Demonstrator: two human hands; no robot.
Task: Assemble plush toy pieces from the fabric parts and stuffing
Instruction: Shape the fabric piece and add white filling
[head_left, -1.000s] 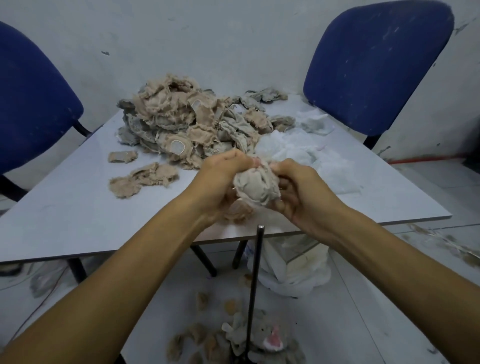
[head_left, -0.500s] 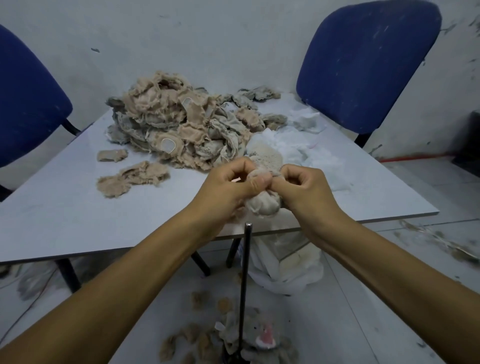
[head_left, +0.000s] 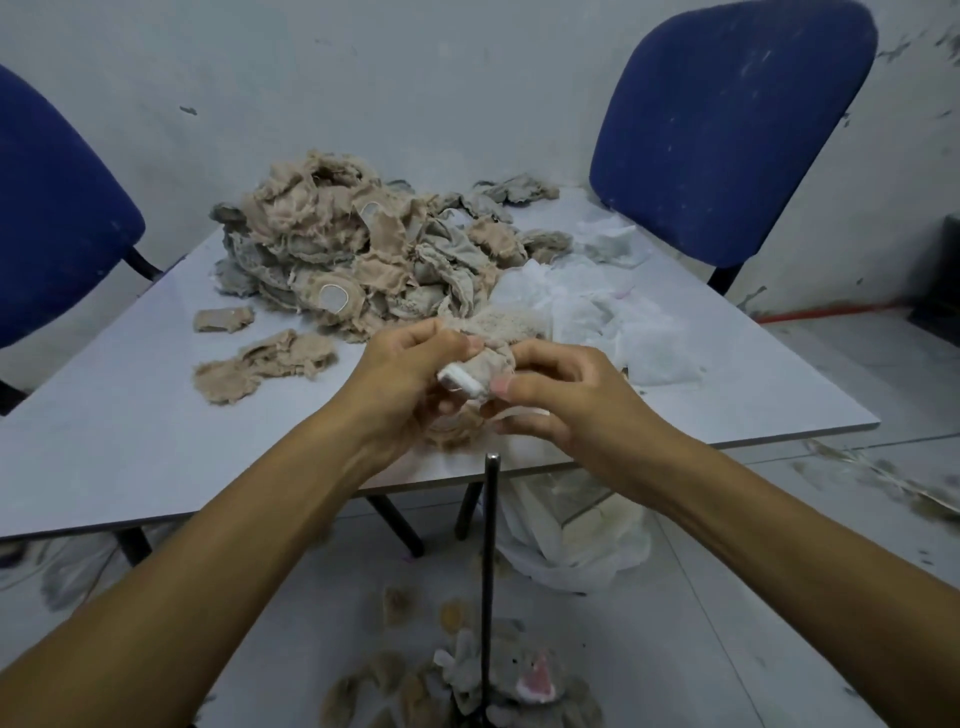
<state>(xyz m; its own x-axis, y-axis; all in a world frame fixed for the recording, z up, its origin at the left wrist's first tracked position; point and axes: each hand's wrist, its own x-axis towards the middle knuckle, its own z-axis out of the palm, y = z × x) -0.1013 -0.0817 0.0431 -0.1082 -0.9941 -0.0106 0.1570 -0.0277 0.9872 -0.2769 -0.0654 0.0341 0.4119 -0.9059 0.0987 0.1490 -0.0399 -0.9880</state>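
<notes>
- Both hands meet over the near edge of the grey table (head_left: 130, 431), working one small plush piece (head_left: 485, 366).
- left hand (head_left: 410, 374): fingers curled, thumb and forefinger pinching the top of the piece.
- right hand (head_left: 566, 395): thumb and fingers pinching its other side, thumbnail facing camera.
- Piece is grey-beige fabric, bunched; a white edge sticks out between the two hands.
- Big pile of beige and grey fabric parts (head_left: 363, 249) at the table's far middle; a few loose scraps (head_left: 265, 358) lie left of the hands.
- White stuffing (head_left: 587, 301) spread right of the pile, just behind the hands.
- Thin dark metal rod (head_left: 488, 571) stands upright below the hands.
- Finished plush bits (head_left: 498, 680) on the floor at the rod's base.
- Blue chairs: one far right (head_left: 727, 130), one left (head_left: 47, 218).
</notes>
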